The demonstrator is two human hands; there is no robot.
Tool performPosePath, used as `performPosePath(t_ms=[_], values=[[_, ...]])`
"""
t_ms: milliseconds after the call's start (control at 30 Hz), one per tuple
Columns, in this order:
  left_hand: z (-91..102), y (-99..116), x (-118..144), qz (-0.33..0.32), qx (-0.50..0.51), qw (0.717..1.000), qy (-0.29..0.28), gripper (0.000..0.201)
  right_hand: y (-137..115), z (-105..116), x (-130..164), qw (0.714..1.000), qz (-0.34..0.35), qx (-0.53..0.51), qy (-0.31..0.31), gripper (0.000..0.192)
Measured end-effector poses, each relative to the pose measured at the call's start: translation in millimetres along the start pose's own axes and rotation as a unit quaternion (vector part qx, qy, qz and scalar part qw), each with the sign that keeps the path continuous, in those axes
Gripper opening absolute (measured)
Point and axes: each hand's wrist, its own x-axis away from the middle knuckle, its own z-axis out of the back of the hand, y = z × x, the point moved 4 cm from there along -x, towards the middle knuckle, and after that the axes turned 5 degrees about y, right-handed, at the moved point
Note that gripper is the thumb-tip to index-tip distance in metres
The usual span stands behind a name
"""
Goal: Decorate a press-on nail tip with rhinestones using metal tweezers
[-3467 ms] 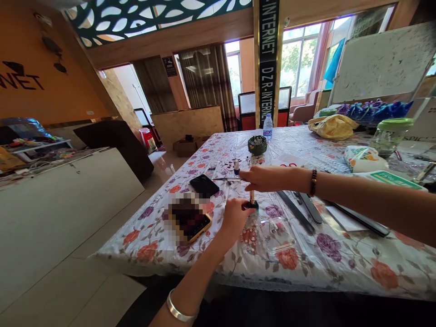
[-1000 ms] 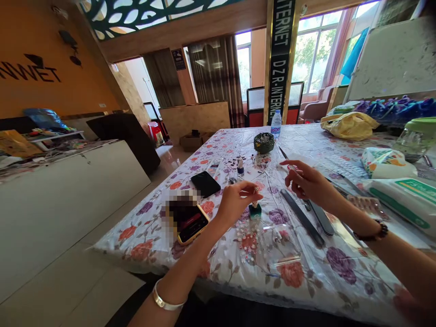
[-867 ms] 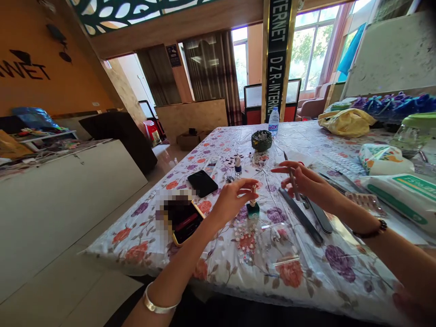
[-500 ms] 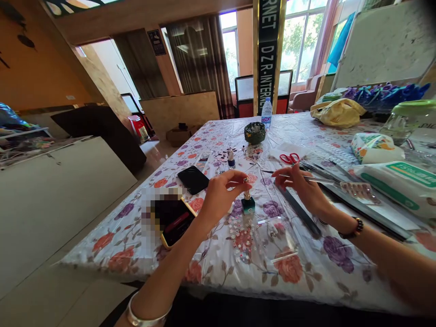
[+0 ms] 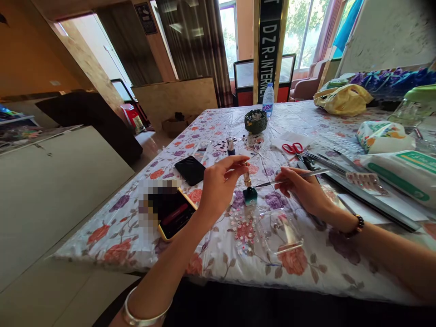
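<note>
Two hands of mine worked over the flowered table (image 5: 316,268), which carried a yellow phone (image 5: 173,218), a black phone (image 5: 190,170), a white packet (image 5: 405,175) and red scissors (image 5: 293,148). My left hand (image 5: 218,186) hovered just beside the small green stand (image 5: 250,194), thumb and fingers curled close near its gold top; I could not tell whether they touched it. My right hand (image 5: 301,188) pinched thin metal tweezers (image 5: 289,180), whose tips pointed toward that stand, which stood upright on the cloth between both hands
</note>
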Motion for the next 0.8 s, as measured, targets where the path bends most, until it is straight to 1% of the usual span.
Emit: performPosePath(t_ms=[200,400,800], values=[[0.2,2.7,1.2,-0.021,0.005,1.0,0.017,0.02,0.4,-0.9,-0.3,1.0,-0.005,-0.02,-0.012,0.029],[-0.3,6.0,3.4,-0.033,-0.012,0.999,0.017,0.02,0.7,-3.3,0.7,0.999,-0.005,-0.028,-0.015,0.027],[0.8,5.7,2.0,-0.047,-0.005,0.999,0.024,0.02,2.2,-1.9,-0.9,0.999,-0.009,-0.041,-0.023,0.027]])
